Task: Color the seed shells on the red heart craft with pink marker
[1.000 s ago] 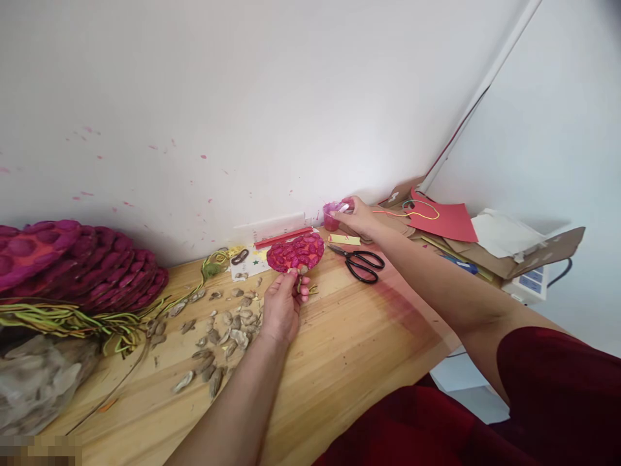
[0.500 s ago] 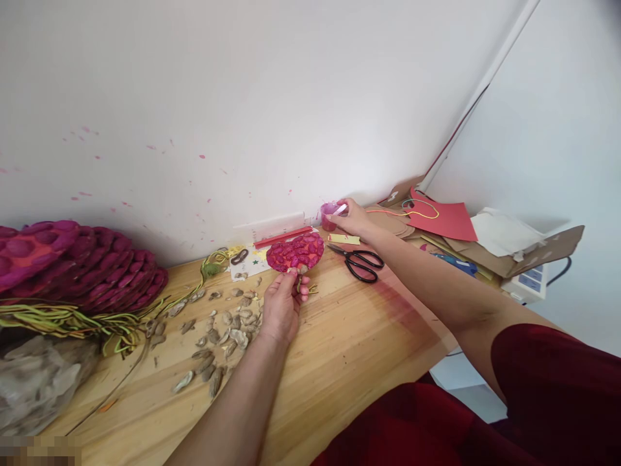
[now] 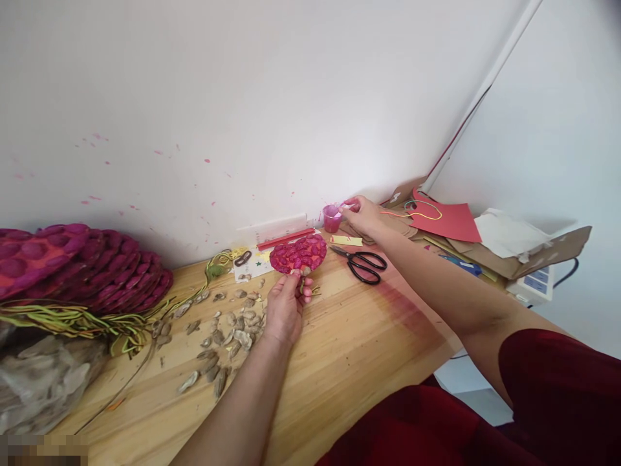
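My left hand pinches the near edge of a round red disc covered with magenta-painted shells, and greenish cords hang by its fingers. At the back, my right hand is closed on a pale stick-like tool, whose tip is at the mouth of a clear cup of pink paint. Black-handled scissors lie on the wooden table to the right of the disc. Peanut shells are scattered left of my left hand.
A stack of magenta shell discs with green and yellow cords stands at the left, above a plastic bag. Red paper, cardboard and a power strip are at the right. A white wall rises behind.
My right hand has shifted slightly up and to the right, drawing the tool back from inside the cup toward its rim. My left hand still holds the disc.
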